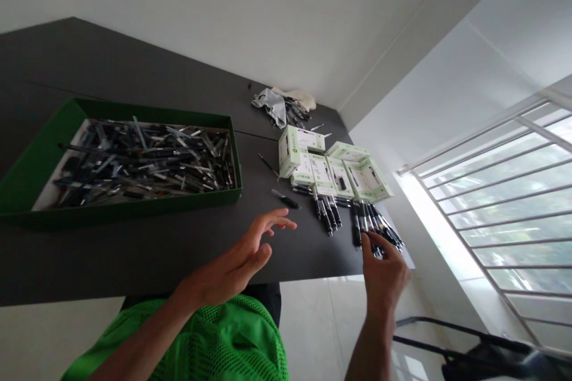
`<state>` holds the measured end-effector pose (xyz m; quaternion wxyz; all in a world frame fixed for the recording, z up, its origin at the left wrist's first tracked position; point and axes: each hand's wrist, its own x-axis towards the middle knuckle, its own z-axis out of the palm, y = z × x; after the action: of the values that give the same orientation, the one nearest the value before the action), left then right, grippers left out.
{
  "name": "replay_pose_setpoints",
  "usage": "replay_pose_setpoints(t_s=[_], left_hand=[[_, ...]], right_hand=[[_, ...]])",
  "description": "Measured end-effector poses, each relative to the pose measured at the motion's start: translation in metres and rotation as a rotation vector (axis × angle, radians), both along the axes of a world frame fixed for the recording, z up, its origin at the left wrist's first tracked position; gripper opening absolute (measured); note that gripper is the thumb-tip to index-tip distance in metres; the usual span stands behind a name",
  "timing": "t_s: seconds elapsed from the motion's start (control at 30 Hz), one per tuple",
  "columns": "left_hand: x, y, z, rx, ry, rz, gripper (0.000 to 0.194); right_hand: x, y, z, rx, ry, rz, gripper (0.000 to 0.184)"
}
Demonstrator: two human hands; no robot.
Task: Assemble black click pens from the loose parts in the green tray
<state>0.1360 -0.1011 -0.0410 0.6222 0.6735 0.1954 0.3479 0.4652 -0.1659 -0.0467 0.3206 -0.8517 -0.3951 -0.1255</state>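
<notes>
My left hand (pixel 254 250) hovers above the dark table with its fingers stretched out and nothing in it. Just beyond its fingertips lies a single pen (pixel 286 199) with a clear part and a black part. At the right end of the table, my right hand (pixel 385 265) pinches the near end of a pen (pixel 364 220), thumb against forefinger. That pen is in a spread of dark pens (pixel 384 226), partly hidden by the fingers. Between my hands sits a smaller bunch of pens (pixel 328 214), lying side by side in front of white-and-green boxes (pixel 320 174).
A green open box (pixel 147 108) full of jumbled pens and pen parts stands on the left. Another thin pen or refill (pixel 268 165) lies near the boxes. Grey and cream cloths (pixel 272 106) rest at the back beside more pens. A barred window (pixel 504 208) is at right.
</notes>
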Motion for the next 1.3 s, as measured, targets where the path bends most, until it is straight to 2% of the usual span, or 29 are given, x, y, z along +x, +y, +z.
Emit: replay_pose_setpoints(t_s=[0.2, 0.5, 0.6, 0.7, 0.83, 0.93, 1.03, 1.17, 1.3], left_hand=[[0.001, -0.003, 0.004, 0.005, 0.079, -0.018, 0.048], [-0.001, -0.005, 0.006, 0.074, 0.098, 0.038, 0.047], [-0.001, -0.007, 0.004, 0.110, 0.141, 0.017, 0.053], [0.001, -0.006, 0.002, 0.178, 0.213, 0.044, 0.052], [0.005, -0.003, 0.001, 0.191, 0.314, 0.046, 0.043], [0.004, -0.004, 0.002, 0.179, 0.431, -0.007, 0.040], [0.000, -0.007, 0.003, 0.234, 0.505, -0.024, 0.036], [-0.006, -0.008, 0.004, 0.268, 0.523, -0.015, 0.035], [-0.007, -0.005, 0.006, 0.301, 0.540, -0.116, 0.033]], right_hand=[[0.015, 0.005, -0.006, -0.171, -0.054, -0.127, 0.042], [0.027, 0.013, -0.018, -0.280, -0.061, -0.131, 0.043], [0.025, 0.015, -0.017, -0.246, -0.071, -0.104, 0.044], [0.018, 0.021, -0.011, -0.135, -0.080, -0.043, 0.049], [-0.006, 0.034, -0.002, -0.013, -0.072, 0.240, 0.044], [-0.027, 0.043, -0.002, -0.055, -0.071, 0.401, 0.037], [-0.041, 0.048, -0.006, -0.144, -0.107, 0.367, 0.035], [-0.044, 0.048, -0.010, -0.282, -0.130, 0.293, 0.030], [-0.044, 0.048, -0.009, -0.352, -0.125, 0.255, 0.028]])
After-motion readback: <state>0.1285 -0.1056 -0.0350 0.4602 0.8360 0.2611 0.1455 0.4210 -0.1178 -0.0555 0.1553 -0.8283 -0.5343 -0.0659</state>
